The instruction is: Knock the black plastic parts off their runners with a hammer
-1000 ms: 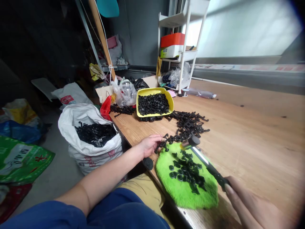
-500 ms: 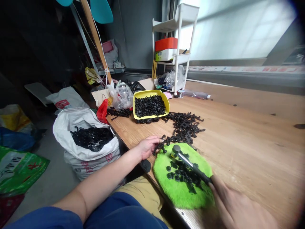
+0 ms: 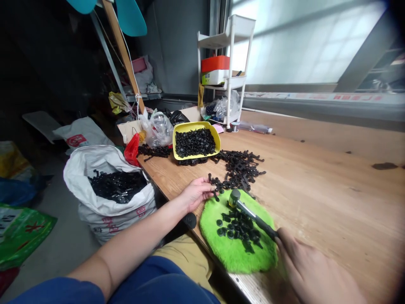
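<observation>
The left hand (image 3: 196,195) pinches a branched black plastic piece (image 3: 216,184) at centre; lower right, the right hand (image 3: 311,266) grips the mallet (image 3: 255,217) low on its handle—likely for reach—head over the fuzzy green mat (image 3: 221,253).

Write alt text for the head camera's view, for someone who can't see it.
A right hand grips a dark-handled hammer over a fuzzy green mat; a left hand holds black plastic pieces.

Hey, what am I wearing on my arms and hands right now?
A plain blue sleeve ends above your left forearm. Your left hand and right hand are both gloveless. No right sleeve shows.
</observation>
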`<state>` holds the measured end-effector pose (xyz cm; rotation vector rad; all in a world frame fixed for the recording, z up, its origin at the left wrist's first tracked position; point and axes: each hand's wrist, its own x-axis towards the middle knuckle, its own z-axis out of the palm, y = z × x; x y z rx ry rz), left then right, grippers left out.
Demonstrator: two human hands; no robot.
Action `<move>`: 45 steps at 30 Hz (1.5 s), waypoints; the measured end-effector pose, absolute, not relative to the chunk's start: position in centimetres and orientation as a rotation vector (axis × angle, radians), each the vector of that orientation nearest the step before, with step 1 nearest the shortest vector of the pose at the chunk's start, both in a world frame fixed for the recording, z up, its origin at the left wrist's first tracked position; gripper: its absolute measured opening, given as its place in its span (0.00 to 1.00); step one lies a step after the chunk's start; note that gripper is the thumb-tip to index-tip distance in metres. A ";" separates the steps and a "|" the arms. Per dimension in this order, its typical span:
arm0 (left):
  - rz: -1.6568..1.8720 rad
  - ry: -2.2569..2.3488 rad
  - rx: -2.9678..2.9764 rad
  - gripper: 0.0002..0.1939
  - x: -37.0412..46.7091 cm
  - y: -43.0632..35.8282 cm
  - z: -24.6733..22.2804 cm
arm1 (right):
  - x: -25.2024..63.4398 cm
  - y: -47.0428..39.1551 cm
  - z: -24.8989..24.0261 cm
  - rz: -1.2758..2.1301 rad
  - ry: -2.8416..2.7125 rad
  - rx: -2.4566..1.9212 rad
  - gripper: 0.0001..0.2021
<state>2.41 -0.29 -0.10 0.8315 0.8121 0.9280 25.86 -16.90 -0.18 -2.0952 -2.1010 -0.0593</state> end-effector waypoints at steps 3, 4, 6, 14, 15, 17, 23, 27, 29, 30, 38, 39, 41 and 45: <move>0.950 0.852 0.824 0.09 3.1 -0.2 -0.4 | 25.3 -16.8 0.4 -0.005 -2.085 -2.133 0.18; 0.955 0.862 0.819 0.08 3.3 -0.2 -0.5 | 25.2 -16.8 0.7 0.011 -2.079 -2.130 0.18; 0.965 0.868 0.810 0.08 3.4 -0.2 -0.7 | 25.2 -16.8 1.3 0.026 -2.092 -2.099 0.17; 0.965 0.882 0.814 0.07 3.5 -0.6 -0.2 | 25.3 -16.8 1.1 0.036 -2.184 -2.110 0.15; 0.968 0.878 0.808 0.07 3.5 -0.6 -0.2 | 25.1 -16.7 1.0 0.048 -2.186 -2.119 0.16; 0.974 0.870 0.782 0.07 3.5 -0.5 -0.3 | 24.8 -16.6 0.9 0.075 -2.182 -2.125 0.17; 0.941 0.833 0.745 0.06 3.4 -0.6 -0.2 | 25.6 -16.9 1.6 0.070 -2.070 -2.123 0.18; 0.932 0.860 0.782 0.05 3.5 -0.8 -0.4 | 26.3 -16.8 1.8 0.174 -1.974 -2.086 0.20; 0.936 0.876 0.797 0.05 3.6 -0.8 -0.5 | 26.5 -16.8 1.7 0.213 -1.958 -2.094 0.21; 0.939 0.881 0.807 0.06 3.7 -0.8 -0.5 | 26.5 -16.7 1.6 0.219 -1.957 -2.102 0.21; 0.971 0.940 0.933 0.11 3.8 -1.2 -0.2 | 27.1 -16.7 0.7 0.096 -1.993 -2.027 0.22; 0.985 0.943 0.946 0.11 3.9 -1.2 -0.1 | 26.9 -16.7 0.7 0.046 -2.007 -2.000 0.22; 1.001 0.943 0.971 0.12 4.0 -1.3 0.0 | 26.3 -16.8 0.7 -0.015 -2.042 -1.941 0.20; 1.012 0.927 0.974 0.13 4.2 -1.4 0.0 | 25.6 -16.9 0.3 0.006 -2.107 -1.935 0.19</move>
